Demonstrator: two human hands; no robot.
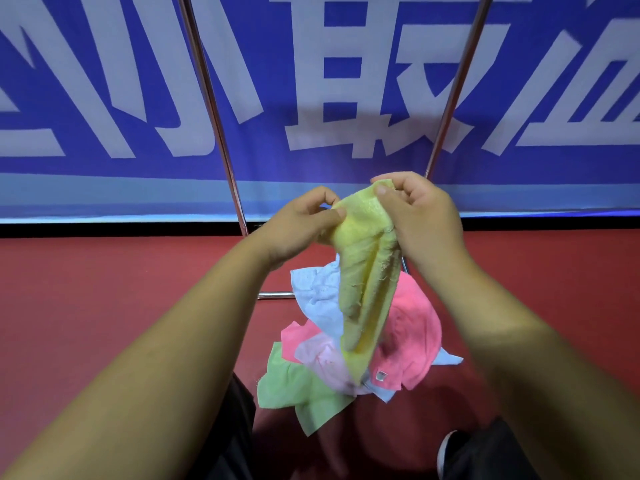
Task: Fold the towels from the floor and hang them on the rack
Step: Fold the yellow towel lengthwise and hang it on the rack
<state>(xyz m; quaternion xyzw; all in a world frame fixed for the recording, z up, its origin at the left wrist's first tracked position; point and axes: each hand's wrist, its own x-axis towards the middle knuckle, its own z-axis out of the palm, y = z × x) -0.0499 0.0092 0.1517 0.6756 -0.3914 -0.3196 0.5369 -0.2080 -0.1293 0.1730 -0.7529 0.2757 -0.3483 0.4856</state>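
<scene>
— Above the towel pile (412, 327) on the floor (104, 289), you held the yellow towel (363, 271), left hand (298, 226) and right hand (419, 216) each pinching its top edge.
— Soft, light, limp, I judged; you needed its corners to spread it.

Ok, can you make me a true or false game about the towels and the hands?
1. The left hand and the right hand both pinch the yellow towel. True.
2. The yellow towel is folded flat. False: it hangs bunched up.
3. A pink towel lies on the floor. True.
4. The green towel hangs on the rack. False: it lies on the floor.
</scene>
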